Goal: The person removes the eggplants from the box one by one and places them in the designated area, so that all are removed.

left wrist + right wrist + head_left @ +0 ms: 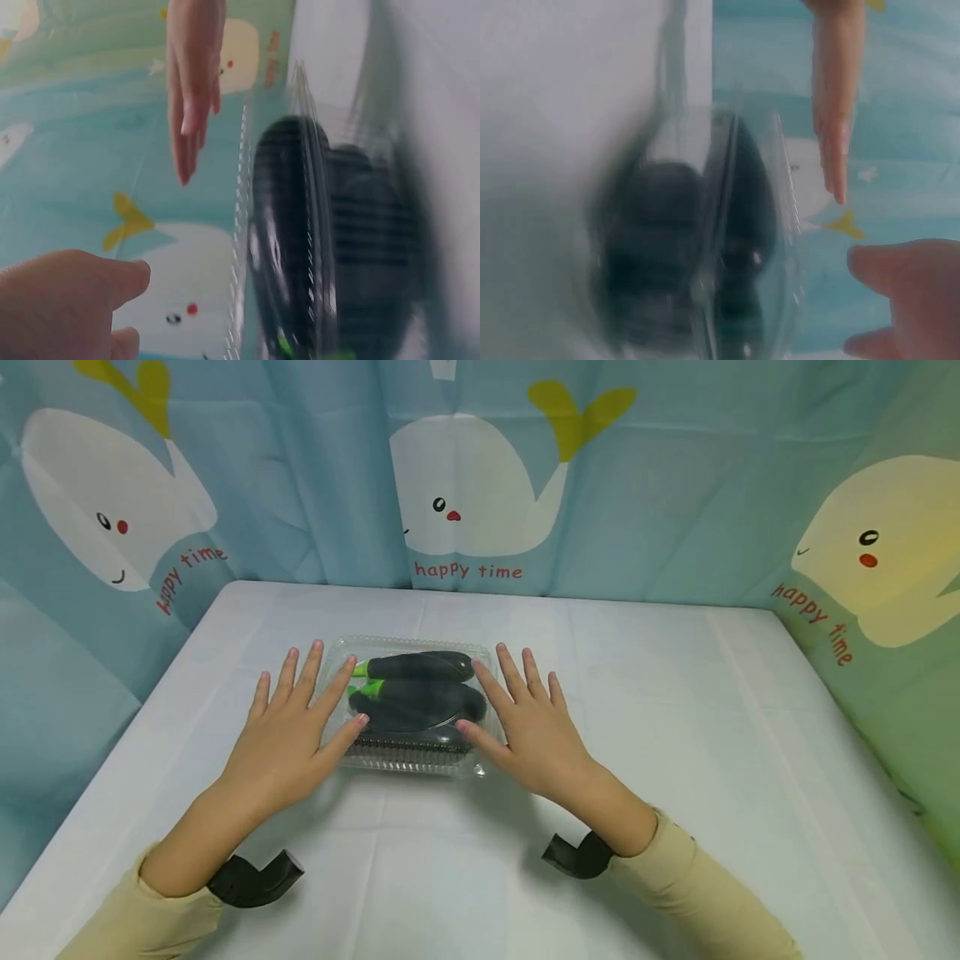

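Note:
A clear plastic clamshell box (412, 766) sits on the table, its lid over several dark eggplants (423, 703) with bright green stem ends. My left hand (281, 747) is spread flat, palm down, at the box's left side. On the other side my right hand (538, 743) is spread likewise, thumb and forefinger overlapping the box's right edge in the head view. Both wrist views show the hands above the lid, a gap between; neither holds anything. The box (319, 247) looks blurred in the left wrist view, as do the eggplants (660, 247) in the right one.
A white cloth covers the table (697, 760). Behind it and along both sides hangs a blue-green curtain (322, 468) printed with whales. Each wrist wears a black mount (255, 878) just at the beige sleeve cuff.

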Tool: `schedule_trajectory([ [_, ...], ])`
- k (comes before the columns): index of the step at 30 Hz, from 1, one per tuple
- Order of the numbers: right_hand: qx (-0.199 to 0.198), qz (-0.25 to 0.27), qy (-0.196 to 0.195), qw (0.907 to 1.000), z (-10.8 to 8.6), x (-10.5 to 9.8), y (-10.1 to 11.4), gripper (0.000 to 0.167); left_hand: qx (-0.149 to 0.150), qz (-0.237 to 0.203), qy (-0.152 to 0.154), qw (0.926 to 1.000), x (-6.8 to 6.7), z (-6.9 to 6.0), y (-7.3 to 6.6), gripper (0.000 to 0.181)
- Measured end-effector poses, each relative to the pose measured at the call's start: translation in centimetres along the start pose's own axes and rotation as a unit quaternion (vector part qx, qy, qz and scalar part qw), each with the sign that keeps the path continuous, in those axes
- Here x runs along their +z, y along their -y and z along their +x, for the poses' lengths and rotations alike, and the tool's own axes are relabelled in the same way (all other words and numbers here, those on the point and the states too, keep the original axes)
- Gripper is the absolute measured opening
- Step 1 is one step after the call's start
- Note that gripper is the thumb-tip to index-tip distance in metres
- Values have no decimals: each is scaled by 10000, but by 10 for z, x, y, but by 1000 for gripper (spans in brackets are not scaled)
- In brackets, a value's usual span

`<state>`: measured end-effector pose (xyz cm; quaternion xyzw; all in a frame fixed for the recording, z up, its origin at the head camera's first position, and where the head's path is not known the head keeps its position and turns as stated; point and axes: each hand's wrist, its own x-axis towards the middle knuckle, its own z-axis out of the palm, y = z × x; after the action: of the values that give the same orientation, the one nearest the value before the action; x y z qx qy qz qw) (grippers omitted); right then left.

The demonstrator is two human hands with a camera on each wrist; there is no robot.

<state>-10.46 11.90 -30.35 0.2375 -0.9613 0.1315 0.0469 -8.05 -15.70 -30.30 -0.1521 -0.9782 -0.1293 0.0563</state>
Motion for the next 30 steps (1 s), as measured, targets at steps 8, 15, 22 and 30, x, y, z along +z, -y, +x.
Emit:
schedule_trajectory([
  [8,-389,45,26,9992,1,9,15,70,-345,-465,38,9983,10,-19,24,65],
  [15,-812,52,-102,9966,2,20,31,68,-355,-828,-459,9949,22,-33,28,62],
  [22,-1225,-132,-236,9921,7,19,44,68,-446,-1105,-1001,9878,30,-42,32,59],
  [30,-1641,-309,-92,9859,19,26,64,71,-322,-2645,-1211,9562,51,-43,50,54],
])
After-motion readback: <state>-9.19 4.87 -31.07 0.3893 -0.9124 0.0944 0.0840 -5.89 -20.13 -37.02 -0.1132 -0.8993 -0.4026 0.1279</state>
